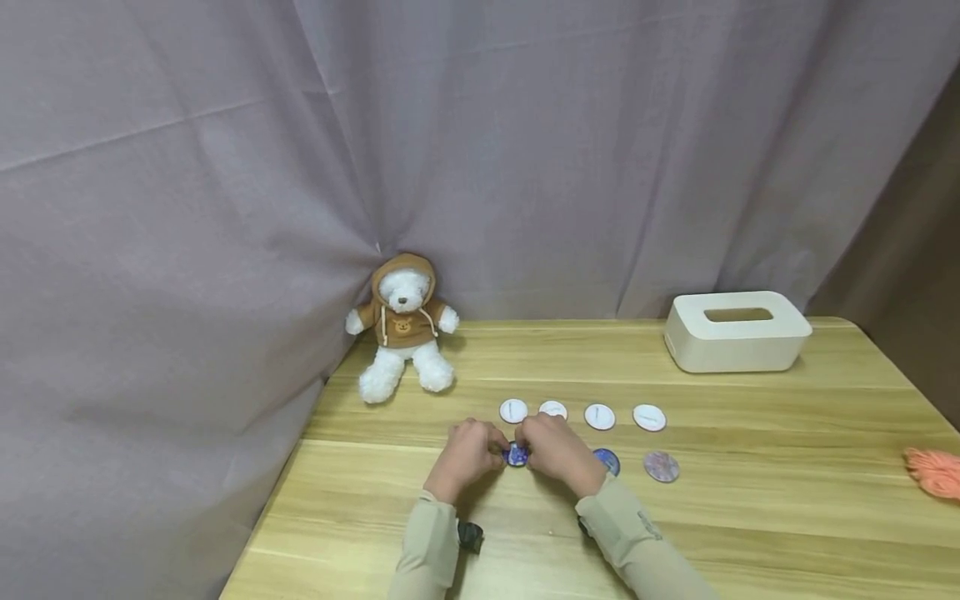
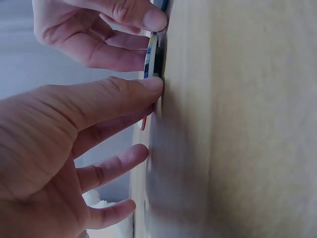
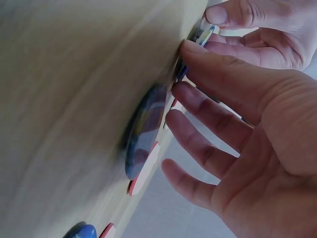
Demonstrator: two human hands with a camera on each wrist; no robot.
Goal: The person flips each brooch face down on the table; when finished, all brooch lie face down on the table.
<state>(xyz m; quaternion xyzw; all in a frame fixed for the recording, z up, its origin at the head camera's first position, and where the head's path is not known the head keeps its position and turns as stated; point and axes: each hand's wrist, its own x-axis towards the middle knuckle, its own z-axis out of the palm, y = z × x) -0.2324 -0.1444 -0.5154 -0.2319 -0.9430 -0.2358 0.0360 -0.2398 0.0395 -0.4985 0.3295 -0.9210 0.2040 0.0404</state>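
Observation:
A small round disc with a blue patterned face (image 1: 516,454) lies low over the wooden table between the two hands. The left hand (image 1: 471,454) pinches its left edge with thumb and index finger, the other fingers spread in the left wrist view. On the opposite edge, the right hand (image 1: 557,450) pinches with thumb and fingertip. Seen edge-on in the left wrist view, the disc (image 2: 150,57) has a dark part underneath. To the right lie another blue disc (image 1: 607,461), partly covered by the right hand, and a pinkish speckled disc (image 1: 662,467).
Several white discs (image 1: 600,417) form a row just behind. A white teddy bear in a brown hoodie (image 1: 405,329) sits at the back left. At the back right stands a cream tissue box (image 1: 738,333); orange yarn (image 1: 933,472) lies by the right edge. Grey curtain (image 1: 525,167) hangs behind.

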